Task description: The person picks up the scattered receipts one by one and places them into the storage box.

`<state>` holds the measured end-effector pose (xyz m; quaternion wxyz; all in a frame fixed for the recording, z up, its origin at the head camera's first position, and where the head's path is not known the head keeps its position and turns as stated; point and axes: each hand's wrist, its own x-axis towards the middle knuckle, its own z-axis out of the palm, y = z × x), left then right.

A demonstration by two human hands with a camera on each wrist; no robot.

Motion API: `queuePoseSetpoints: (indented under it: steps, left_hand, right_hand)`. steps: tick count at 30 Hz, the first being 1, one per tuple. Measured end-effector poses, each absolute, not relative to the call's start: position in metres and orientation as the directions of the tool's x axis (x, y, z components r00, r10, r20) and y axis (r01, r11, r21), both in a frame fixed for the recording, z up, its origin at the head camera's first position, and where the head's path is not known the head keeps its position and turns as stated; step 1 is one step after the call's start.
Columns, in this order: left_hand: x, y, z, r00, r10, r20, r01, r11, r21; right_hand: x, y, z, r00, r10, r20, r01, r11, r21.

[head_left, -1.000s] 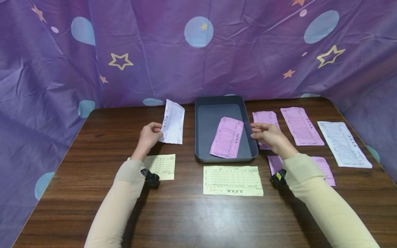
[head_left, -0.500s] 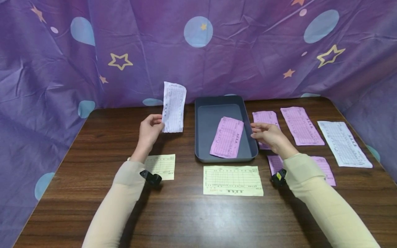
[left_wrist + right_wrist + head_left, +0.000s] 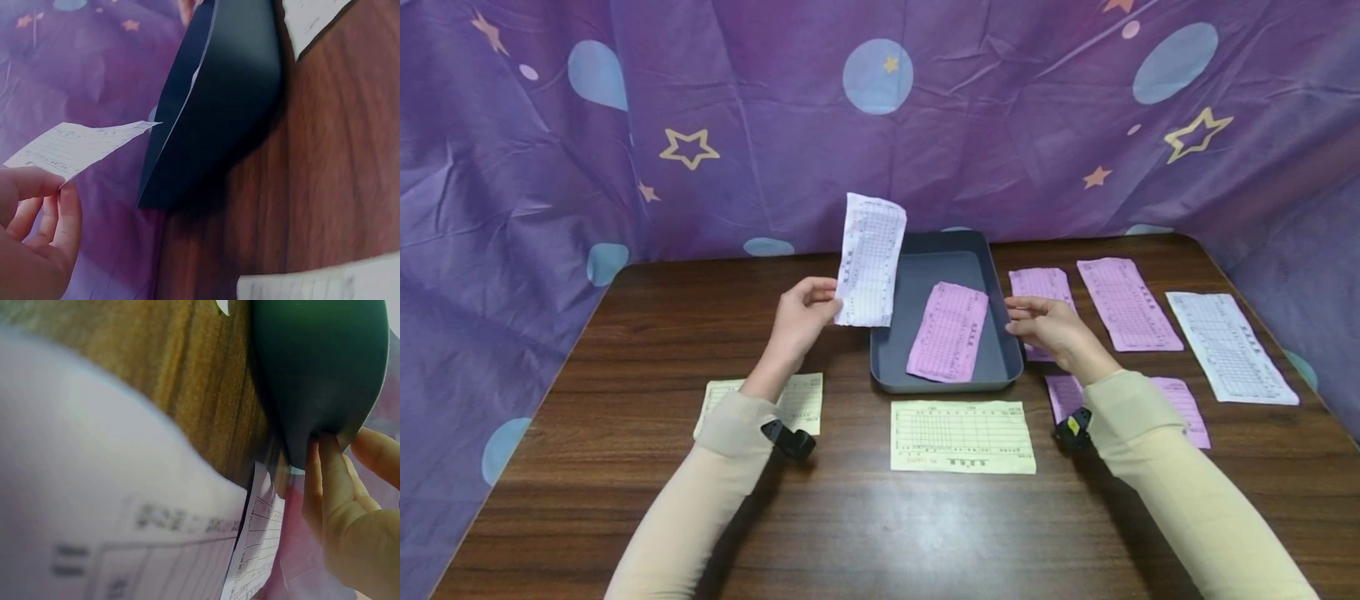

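Note:
My left hand (image 3: pixel 803 321) pinches a white printed form slip (image 3: pixel 871 262) by its lower left edge and holds it up, overlapping the left rim of the dark grey tray (image 3: pixel 880 367) in the head view. The left wrist view shows thumb and fingertips on the slip's (image 3: pixel 69 147) corner. Inside the tray a pink slip (image 3: pixel 949 333) lies tilted. My right hand (image 3: pixel 1060 333) is at the tray's right side; in the right wrist view its fairly straight fingers (image 3: pixel 337 478) touch the outer wall (image 3: pixel 319 369).
Pink slips (image 3: pixel 1131 304) and a white slip (image 3: pixel 1232 348) lie to the right, with another pink slip (image 3: pixel 1183 408) partly under the right wrist. A yellow slip (image 3: pixel 962 437) lies before the tray. Another yellow slip (image 3: pixel 805 400) is partly hidden by the left arm. A purple curtain (image 3: pixel 775 100) hangs behind the table.
My left hand has raised the white slip and carried it rightward from beside the tray to over its left rim. My right hand has stayed at the tray's right side.

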<state>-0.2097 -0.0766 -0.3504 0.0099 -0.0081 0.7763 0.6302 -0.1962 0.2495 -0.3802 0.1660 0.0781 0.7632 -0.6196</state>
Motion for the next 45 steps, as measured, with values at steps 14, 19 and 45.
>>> queuePoseSetpoints:
  steps: [14, 19, 45]
  left_hand:
    - [-0.197, -0.032, -0.367, -0.984, 0.167, -0.064, -0.025, 0.225, 0.974]
    - [-0.194, -0.022, -0.373, -0.977, 0.209, -0.049, 0.001, 0.235, 0.972]
    - [-0.19, -0.008, -0.381, -0.962, 0.273, 0.005, 0.145, 0.495, 0.857]
  right_hand:
    - [-0.197, 0.249, -0.381, -0.932, -0.084, -0.354, 0.328, 0.227, -0.917]
    - [-0.197, 0.249, -0.381, -0.932, -0.081, -0.353, 0.327, 0.226, -0.918]
    - [-0.196, 0.25, -0.381, -0.934, -0.089, -0.345, 0.321, 0.214, -0.923]
